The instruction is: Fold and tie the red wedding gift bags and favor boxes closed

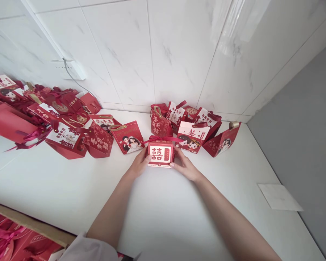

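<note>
A small red and white gift box [159, 155] with a large red character on its front and a red ribbon on top sits between my hands, over the white counter. My left hand [140, 162] grips its left side, thumb on the front. Around its right side my right hand [186, 165] is closed, with the thumb at the lower front corner. Just behind stand a red box with a cartoon couple [128, 138] on the left and a red and white box with two cartoon faces [192, 137] on the right.
Several more red gift boxes [67, 139] crowd the counter's left side. Another red box [224, 139] stands at the right. A cardboard carton [43, 226] of red boxes is at lower left. Tiled wall [168, 54] rises behind; a white sheet [279, 197] lies at right.
</note>
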`<state>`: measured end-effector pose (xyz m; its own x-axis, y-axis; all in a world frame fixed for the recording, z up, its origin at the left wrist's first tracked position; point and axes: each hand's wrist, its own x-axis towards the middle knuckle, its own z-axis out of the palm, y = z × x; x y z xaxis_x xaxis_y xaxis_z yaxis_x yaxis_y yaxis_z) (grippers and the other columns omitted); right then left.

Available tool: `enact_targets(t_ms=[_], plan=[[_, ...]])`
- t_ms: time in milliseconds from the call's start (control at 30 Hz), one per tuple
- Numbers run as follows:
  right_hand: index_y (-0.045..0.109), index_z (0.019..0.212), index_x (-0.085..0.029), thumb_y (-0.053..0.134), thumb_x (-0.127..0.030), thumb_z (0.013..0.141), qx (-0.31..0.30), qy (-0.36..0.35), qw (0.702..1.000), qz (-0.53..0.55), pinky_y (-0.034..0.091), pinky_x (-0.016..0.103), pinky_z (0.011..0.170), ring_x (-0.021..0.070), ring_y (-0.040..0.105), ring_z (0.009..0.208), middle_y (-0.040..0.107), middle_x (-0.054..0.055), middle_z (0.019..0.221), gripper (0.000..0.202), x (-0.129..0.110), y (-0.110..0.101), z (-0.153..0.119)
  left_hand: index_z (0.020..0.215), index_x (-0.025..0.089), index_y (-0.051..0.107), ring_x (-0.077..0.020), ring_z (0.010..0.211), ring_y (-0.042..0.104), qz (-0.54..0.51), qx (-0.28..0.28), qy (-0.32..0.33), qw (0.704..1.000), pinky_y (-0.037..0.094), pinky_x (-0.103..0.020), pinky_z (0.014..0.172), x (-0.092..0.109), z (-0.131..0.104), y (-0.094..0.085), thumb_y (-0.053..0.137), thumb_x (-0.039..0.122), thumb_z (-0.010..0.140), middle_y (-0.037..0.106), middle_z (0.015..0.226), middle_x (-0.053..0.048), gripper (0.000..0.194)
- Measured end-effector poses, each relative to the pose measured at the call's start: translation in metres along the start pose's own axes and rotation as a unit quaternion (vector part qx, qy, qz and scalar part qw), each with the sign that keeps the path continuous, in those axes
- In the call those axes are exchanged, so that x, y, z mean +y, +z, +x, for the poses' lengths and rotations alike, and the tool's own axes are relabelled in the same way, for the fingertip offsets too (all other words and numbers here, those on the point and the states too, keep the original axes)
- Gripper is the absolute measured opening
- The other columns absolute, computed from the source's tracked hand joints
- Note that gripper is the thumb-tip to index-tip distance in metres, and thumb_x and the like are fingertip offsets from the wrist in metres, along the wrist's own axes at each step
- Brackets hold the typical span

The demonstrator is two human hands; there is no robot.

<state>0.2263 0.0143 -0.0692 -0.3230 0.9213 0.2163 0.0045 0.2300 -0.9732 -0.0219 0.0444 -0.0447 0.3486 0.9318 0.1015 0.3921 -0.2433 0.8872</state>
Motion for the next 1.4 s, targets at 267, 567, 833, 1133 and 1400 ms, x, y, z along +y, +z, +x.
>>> enact_targets(t_ms=[267, 567, 833, 1133, 1400], plan=[[0.02, 0.152, -0.035, 0.067, -0.044, 0.085, 0.001, -0.002, 1.0, 0.0, 0.025, 0.051, 0.116, 0.0271, 0.037, 0.138, 0.036, 0.004, 0.152, 0.083, 0.0004, -0.0002, 0.0002, 0.138, 0.015, 0.044, -0.0296, 0.125, 0.051, 0.002, 0.002, -0.005, 1.0, 0.04, -0.04, 0.106, -0.0008, 0.0, 0.0001, 0.041, 0.058, 0.091, 0.052, 0.14, -0.012, 0.063], [0.018, 0.152, -0.036, 0.067, -0.045, 0.085, 0.003, -0.001, 1.0, -0.001, 0.025, 0.052, 0.116, 0.0269, 0.038, 0.137, 0.038, 0.003, 0.151, 0.084, 0.0013, 0.0001, 0.0, 0.138, 0.016, 0.044, -0.0297, 0.125, 0.051, -0.002, 0.005, -0.006, 1.0, 0.04, -0.043, 0.106, 0.0004, -0.0002, 0.0005, 0.042, 0.057, 0.09, 0.053, 0.139, -0.012, 0.063], [0.019, 0.152, -0.035, 0.066, -0.043, 0.086, -0.003, -0.006, 1.0, -0.004, 0.026, 0.051, 0.116, 0.0266, 0.038, 0.137, 0.037, 0.004, 0.152, 0.082, -0.0012, 0.0, 0.0001, 0.138, 0.016, 0.044, -0.0294, 0.126, 0.05, 0.002, -0.002, -0.004, 1.0, 0.039, -0.041, 0.106, 0.001, -0.0001, -0.0001, 0.041, 0.056, 0.091, 0.051, 0.14, -0.012, 0.062], [0.021, 0.151, -0.034, 0.068, -0.046, 0.083, 0.007, 0.001, 1.0, -0.005, 0.023, 0.054, 0.117, 0.0283, 0.034, 0.139, 0.036, 0.003, 0.152, 0.084, 0.0, -0.0002, 0.0002, 0.142, 0.017, 0.04, -0.0304, 0.125, 0.05, 0.0, -0.003, -0.011, 1.0, 0.039, -0.044, 0.106, 0.0021, 0.0003, 0.0006, 0.04, 0.058, 0.09, 0.053, 0.139, -0.013, 0.066], [0.021, 0.151, -0.035, 0.068, -0.045, 0.084, 0.004, 0.003, 1.0, -0.005, 0.023, 0.053, 0.117, 0.0283, 0.035, 0.139, 0.036, 0.003, 0.152, 0.083, 0.0018, -0.0004, 0.0001, 0.143, 0.017, 0.039, -0.0294, 0.123, 0.052, -0.008, -0.009, 0.0, 1.0, 0.041, -0.04, 0.104, 0.0031, -0.0001, -0.0001, 0.041, 0.056, 0.092, 0.052, 0.14, -0.011, 0.064]])
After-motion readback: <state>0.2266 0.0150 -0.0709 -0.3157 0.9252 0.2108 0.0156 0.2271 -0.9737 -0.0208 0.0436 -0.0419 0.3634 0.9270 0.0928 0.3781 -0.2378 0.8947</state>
